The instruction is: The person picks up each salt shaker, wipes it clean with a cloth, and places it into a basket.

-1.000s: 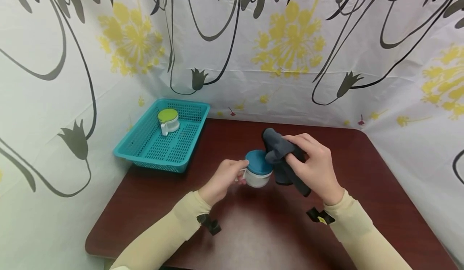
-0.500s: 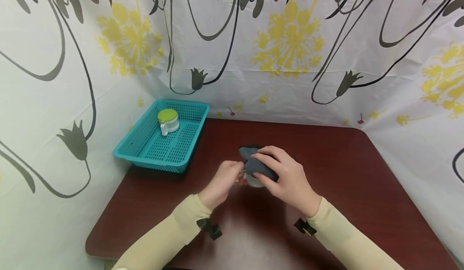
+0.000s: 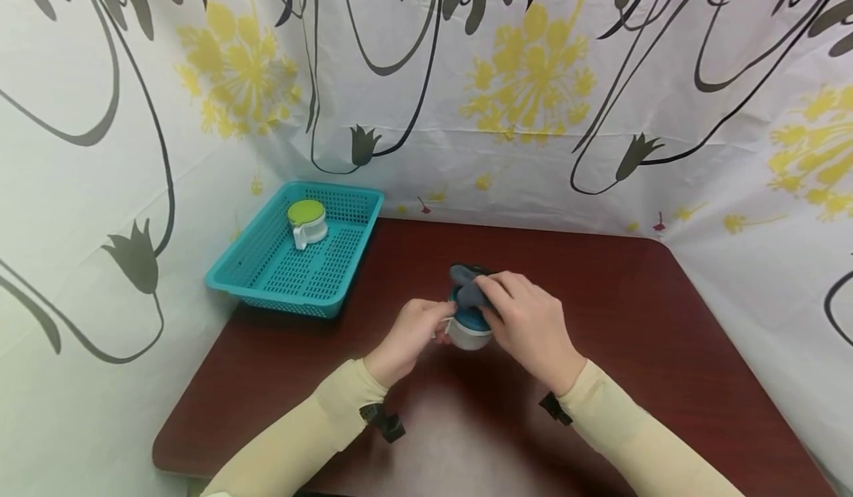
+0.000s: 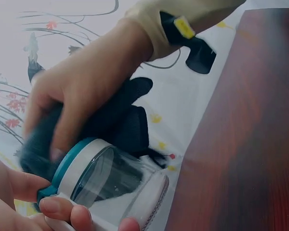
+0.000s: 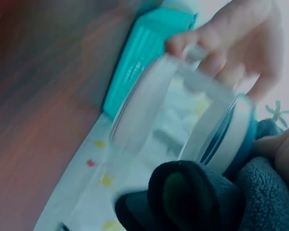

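In the head view, my left hand (image 3: 409, 340) grips the handle of a clear jar (image 3: 469, 339) with a blue lid and white collar, its thumb at the lid's edge. My right hand (image 3: 529, 323) holds a bunched dark grey cloth (image 3: 471, 295) against the lid, leaving the lid's front part showing. From the left wrist, the jar (image 4: 118, 175) appears tilted, with the right thumb near the lid's rim. The right wrist view has the see-through jar body (image 5: 178, 115) held above the table, and folds of the fuzzy cloth (image 5: 265, 192) beside the lid.
At the back left stands a turquoise perforated basket (image 3: 223, 281). Inside it sits a similar jar with a green lid (image 3: 306, 212). The dark red table (image 3: 620, 312) meets a patterned white curtain (image 3: 426, 104) along the back and sides.
My right hand has brought the cloth leftward from beside the jar onto its lid, covering it, then shifted it back so the lid's front shows again. My left hand stays nearly still.
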The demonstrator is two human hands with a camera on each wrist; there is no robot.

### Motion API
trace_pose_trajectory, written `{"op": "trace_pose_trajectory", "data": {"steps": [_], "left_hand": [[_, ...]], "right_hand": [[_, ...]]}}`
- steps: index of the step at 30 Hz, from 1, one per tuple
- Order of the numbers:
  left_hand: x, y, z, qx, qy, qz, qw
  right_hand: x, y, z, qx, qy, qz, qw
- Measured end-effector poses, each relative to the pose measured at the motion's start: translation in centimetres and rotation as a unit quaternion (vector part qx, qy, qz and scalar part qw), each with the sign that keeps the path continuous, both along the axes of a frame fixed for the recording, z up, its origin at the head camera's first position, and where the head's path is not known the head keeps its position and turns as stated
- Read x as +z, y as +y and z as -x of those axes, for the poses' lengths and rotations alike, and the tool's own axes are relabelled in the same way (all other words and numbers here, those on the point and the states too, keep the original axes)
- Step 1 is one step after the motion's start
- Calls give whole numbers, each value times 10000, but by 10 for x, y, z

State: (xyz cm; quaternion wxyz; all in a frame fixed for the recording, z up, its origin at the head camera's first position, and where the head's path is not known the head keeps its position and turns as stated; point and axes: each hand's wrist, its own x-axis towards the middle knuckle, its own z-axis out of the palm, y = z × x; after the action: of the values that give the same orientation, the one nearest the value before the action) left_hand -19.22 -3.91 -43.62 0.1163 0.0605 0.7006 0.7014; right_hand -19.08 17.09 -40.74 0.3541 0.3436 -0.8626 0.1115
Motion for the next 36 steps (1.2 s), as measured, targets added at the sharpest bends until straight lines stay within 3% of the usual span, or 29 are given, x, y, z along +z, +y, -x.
{"op": "trace_pose_trajectory", "data": {"steps": [4,11,20,27,36], "left_hand": [[-1,-4,-2,-96,-57,14,9999],[1,-6,-4,-98,-79,13,9999],[0,-5,0,-23,-87,-80,9999],[-2,-6,3,72,-96,-183,9998],[-5,-5,6,212,-148,-164,9995]], "right_hand": [[1,9,12,-407,-198,37,9990],[-1,12,16,-306,-260,-37,9992],[0,8,10,-97,-358,19,9993],[3,-2,-2,296,-380,-46,9988],[2,-10,-10,491,-41,-122,9987]]}}
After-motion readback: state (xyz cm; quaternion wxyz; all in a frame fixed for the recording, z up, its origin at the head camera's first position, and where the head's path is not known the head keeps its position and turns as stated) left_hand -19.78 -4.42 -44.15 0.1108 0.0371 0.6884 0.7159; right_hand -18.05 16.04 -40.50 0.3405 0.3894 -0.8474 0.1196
